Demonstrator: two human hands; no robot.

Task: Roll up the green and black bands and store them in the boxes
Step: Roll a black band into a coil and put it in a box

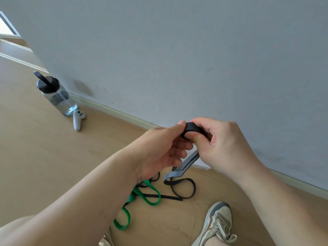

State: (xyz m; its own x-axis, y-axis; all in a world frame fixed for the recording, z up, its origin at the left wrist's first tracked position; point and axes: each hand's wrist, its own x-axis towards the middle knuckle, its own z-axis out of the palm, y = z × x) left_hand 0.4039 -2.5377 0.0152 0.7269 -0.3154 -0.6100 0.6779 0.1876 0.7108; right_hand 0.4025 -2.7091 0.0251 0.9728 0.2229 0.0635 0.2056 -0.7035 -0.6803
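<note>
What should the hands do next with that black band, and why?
Probably wind on another turn. The left hand and right hand pinch only a small coil of the black band, while most of it hangs loose down to the floor, so it seems far from ready to store.

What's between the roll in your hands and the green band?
Only the black band itself: its loose length hangs from the roll to loops on the floor beside the green band, per the head view.
</note>
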